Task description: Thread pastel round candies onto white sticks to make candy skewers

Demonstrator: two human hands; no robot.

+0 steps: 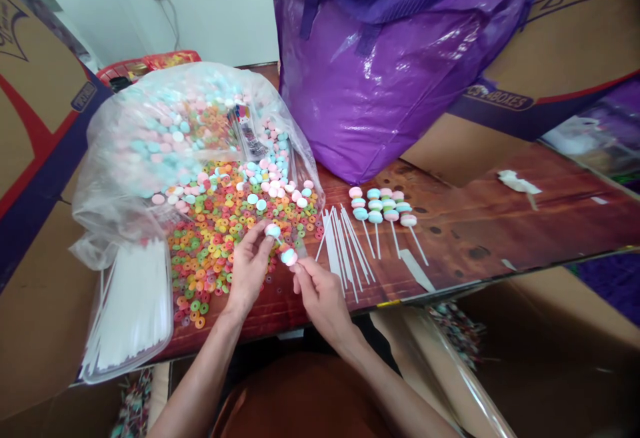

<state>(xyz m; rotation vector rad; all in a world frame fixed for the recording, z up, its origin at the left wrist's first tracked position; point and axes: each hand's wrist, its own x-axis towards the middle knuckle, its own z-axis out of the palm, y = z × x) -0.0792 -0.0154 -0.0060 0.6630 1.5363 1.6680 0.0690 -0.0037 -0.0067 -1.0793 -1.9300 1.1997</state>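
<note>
My left hand (pixel 250 261) pinches a pink, white and blue candy (pixel 273 231) between thumb and fingertips. Close to it, my right hand (pixel 323 291) grips a candy stick that carries a pastel candy (pixel 289 256) and an orange piece. The stick's tip points at the candy in my left hand; whether it has gone in is too small to tell. Below and beyond my left hand spreads a pile of gummy rings (pixel 215 245), with pink, blue and white candies (pixel 277 188) behind. Loose white sticks (pixel 345 245) lie right of my hands, beside several loaded candy sticks (pixel 375 215).
A clear plastic bag (pixel 105 151) full of candies stands at the back left. In front of it is a pack of white sticks (pixel 135 305). A large purple bag (pixel 370 111) and cardboard boxes (pixel 30 278) surround the wooden table (pixel 465 225). Crumpled tissue (pixel 517 181) lies at right.
</note>
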